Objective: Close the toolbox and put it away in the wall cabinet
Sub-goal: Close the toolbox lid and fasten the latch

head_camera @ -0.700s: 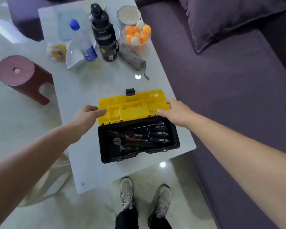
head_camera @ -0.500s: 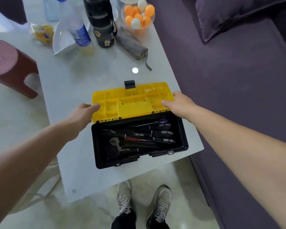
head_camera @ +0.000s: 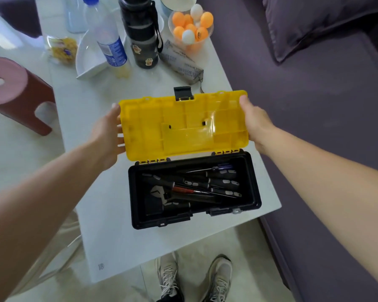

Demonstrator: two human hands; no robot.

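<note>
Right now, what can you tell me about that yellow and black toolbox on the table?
The toolbox looks like plastic: a black base tray and a translucent yellow lid hinged along the far edge, with a black latch on the lid's free edge. It is open, the lid tilted up, gripped at its ends by the left hand and right hand. Screwdrivers and a wrench lie inside. It sits on the white table, near the sofa-side edge.
</note>
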